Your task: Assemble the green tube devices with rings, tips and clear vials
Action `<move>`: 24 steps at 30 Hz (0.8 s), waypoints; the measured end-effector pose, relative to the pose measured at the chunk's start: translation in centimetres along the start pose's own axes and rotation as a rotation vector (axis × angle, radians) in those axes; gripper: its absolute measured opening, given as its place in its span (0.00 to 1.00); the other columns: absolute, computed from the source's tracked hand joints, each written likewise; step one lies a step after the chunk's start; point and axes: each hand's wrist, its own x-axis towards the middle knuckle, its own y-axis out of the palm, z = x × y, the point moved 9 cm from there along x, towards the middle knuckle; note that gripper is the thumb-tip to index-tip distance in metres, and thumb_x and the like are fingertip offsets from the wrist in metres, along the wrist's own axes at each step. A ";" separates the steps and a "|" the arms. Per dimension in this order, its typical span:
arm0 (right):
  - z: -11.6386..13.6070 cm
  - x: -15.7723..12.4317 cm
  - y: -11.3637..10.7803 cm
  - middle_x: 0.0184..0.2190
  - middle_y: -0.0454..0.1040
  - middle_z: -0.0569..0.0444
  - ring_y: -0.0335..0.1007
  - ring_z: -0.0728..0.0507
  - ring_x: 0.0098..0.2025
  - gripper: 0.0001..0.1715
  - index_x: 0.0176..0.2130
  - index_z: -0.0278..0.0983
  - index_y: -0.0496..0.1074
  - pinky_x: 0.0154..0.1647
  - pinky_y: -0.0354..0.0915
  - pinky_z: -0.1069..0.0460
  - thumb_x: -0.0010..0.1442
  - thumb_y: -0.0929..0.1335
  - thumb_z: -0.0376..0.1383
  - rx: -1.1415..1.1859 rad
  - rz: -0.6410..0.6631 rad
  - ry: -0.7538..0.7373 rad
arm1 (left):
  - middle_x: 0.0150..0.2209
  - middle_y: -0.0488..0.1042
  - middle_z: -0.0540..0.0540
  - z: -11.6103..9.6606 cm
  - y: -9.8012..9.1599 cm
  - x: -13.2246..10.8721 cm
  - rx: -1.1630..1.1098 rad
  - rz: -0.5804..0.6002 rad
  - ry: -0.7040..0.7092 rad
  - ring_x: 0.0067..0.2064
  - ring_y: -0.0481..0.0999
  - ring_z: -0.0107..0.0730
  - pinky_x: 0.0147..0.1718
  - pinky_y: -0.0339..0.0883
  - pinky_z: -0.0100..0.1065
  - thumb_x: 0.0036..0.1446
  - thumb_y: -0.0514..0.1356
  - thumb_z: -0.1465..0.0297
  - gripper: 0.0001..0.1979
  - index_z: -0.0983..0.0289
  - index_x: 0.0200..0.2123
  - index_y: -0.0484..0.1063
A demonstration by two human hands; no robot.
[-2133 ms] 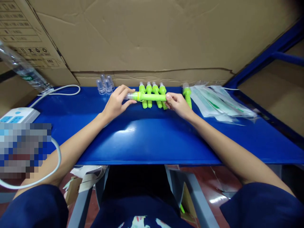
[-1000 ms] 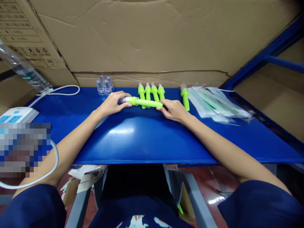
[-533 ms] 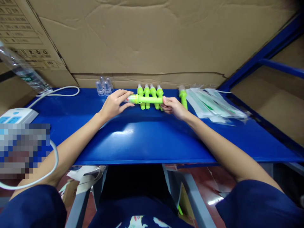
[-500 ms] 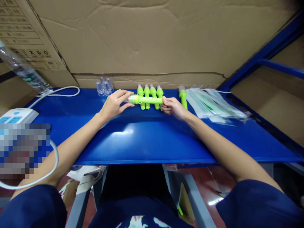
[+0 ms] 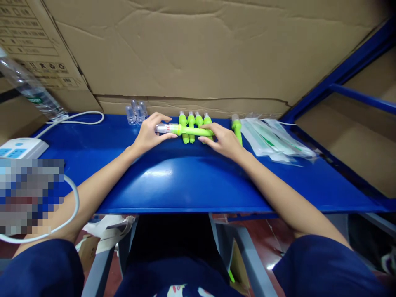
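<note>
A long lime-green stick (image 5: 198,131) with a clear cap lies sideways between my hands, across several shorter-looking green sticks (image 5: 191,120) standing in a row near the cardboard. My left hand (image 5: 151,133) has thumb and fingers round the clear-capped end. My right hand (image 5: 221,138) is closed on the green end, thumb below and fingers above. Another green stick (image 5: 237,127) lies to the right of my right hand. Several clear caps (image 5: 131,116) stand upright beyond my left hand.
Flat plastic sleeves (image 5: 266,138) are spread at the right of the blue table (image 5: 185,181). At left are a white power strip (image 5: 24,148), its cable and a water bottle (image 5: 34,93). A cardboard sheet (image 5: 185,53) rises behind.
My right hand has shifted left along the green stick, its fingers now over it. My left hand's grip has opened slightly around the clear cap, which shows more.
</note>
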 end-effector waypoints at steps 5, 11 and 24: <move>1.0 -0.4 1.7 0.50 0.83 0.41 0.82 0.35 0.48 0.30 0.60 0.36 0.72 0.47 0.75 0.42 0.75 0.61 0.54 -0.132 0.124 -0.079 | 0.50 0.78 0.60 0.5 -0.4 0.2 -0.176 -0.121 -0.014 0.53 0.80 0.45 0.52 0.77 0.45 0.45 0.74 0.42 0.40 0.62 0.53 0.72; 1.0 -0.7 2.2 0.43 0.84 0.42 0.83 0.35 0.43 0.32 0.63 0.34 0.70 0.37 0.74 0.45 0.76 0.58 0.53 -0.160 0.157 -0.034 | 0.44 0.78 0.52 2.7 0.1 0.2 -0.537 -0.221 -0.124 0.42 0.85 0.34 0.45 0.81 0.39 0.53 0.72 0.44 0.41 0.52 0.60 0.56; 0.9 -0.8 2.6 0.40 0.83 0.40 0.81 0.35 0.37 0.35 0.62 0.32 0.68 0.32 0.70 0.45 0.78 0.51 0.52 -0.182 0.179 -0.025 | 0.45 0.80 0.52 2.2 -0.2 0.1 -0.591 -0.302 -0.088 0.46 0.85 0.33 0.44 0.83 0.34 0.60 0.70 0.51 0.33 0.54 0.61 0.60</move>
